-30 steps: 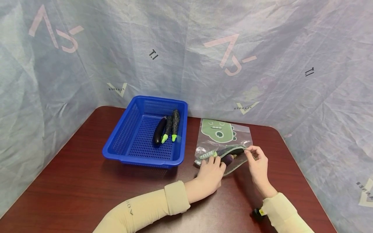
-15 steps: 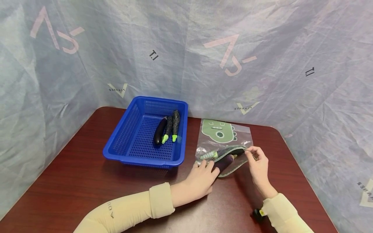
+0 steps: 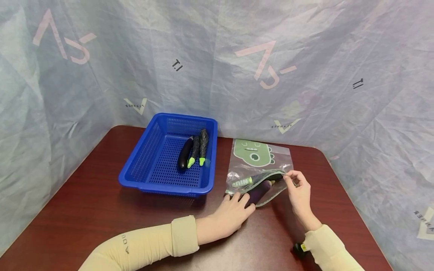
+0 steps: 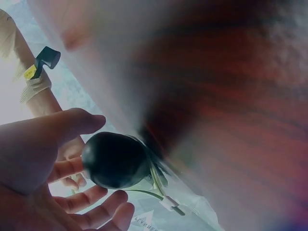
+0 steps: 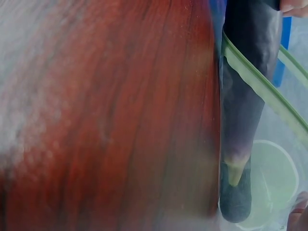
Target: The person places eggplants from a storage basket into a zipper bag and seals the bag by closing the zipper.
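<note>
A clear zip bag [image 3: 234,169] with a green cartoon print lies on the table, its green-edged mouth gaping toward me. One dark purple eggplant [image 3: 259,192] sits partly in the mouth, its pale stem pointing inward. Another dark eggplant [image 3: 276,177] is inside the bag behind it. My left hand [image 3: 234,212] is at the outer end of the front eggplant; in the left wrist view that rounded end [image 4: 115,160] lies between the spread thumb and loosely bent fingers. My right hand [image 3: 300,192] pinches the right corner of the bag's mouth, with the green zip strip [image 5: 264,86] stretched across the eggplant.
A blue perforated basket [image 3: 135,183] stands left of the bag. Inside it lie a smooth eggplant [image 3: 185,152] and two wrinkled dark vegetables with bright green ends [image 3: 202,162]. A grey printed cloth [image 3: 237,94] hangs behind the red-brown table [image 3: 112,210].
My left hand has drawn back to the left along the front eggplant, exposing more of it in the bag's mouth. The right hand keeps its pinch at the corner.
</note>
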The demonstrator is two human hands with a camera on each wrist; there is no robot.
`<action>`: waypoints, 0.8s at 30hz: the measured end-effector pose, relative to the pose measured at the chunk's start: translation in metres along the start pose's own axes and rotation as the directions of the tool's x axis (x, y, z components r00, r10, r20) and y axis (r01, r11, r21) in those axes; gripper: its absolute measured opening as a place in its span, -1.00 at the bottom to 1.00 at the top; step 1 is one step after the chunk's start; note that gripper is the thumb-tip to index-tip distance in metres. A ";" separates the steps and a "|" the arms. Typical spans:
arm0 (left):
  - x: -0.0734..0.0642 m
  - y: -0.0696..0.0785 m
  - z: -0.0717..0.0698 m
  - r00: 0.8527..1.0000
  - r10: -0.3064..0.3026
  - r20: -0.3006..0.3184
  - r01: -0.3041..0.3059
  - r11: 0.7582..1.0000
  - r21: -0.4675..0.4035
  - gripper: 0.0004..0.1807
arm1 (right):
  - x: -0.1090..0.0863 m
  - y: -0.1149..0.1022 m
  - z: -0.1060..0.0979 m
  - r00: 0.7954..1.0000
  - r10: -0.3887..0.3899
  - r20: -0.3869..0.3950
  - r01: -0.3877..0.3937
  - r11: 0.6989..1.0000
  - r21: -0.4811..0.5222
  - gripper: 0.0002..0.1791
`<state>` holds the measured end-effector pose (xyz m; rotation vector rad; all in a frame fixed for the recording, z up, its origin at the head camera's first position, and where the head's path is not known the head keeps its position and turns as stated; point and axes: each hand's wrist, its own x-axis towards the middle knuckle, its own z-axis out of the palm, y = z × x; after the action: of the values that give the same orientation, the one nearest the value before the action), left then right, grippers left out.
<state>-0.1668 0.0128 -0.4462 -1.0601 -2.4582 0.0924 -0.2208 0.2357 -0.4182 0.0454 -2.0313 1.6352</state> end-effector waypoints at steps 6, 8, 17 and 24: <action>0.002 0.001 0.002 1.000 0.005 -0.011 -0.005 1.000 -0.009 -0.69 | 0.000 0.000 0.001 1.000 -0.001 -0.001 0.001 1.000 0.009 -0.88; 0.003 0.002 0.002 1.000 0.004 -0.011 -0.004 1.000 -0.007 -0.78 | 0.000 0.000 0.001 1.000 -0.001 0.003 0.001 1.000 0.005 -0.87; 0.004 0.001 0.000 1.000 0.006 -0.001 -0.006 1.000 -0.017 -0.87 | -0.001 0.000 0.001 1.000 -0.002 -0.001 0.002 1.000 0.000 -0.93; 0.009 -0.001 -0.004 1.000 -0.001 0.002 0.001 1.000 0.009 -0.88 | 0.000 0.001 0.001 1.000 -0.006 -0.007 0.006 1.000 0.021 -0.92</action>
<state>-0.1708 0.0179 -0.4391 -1.0553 -2.4577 0.1038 -0.2217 0.2355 -0.4186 0.0531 -2.0067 1.6511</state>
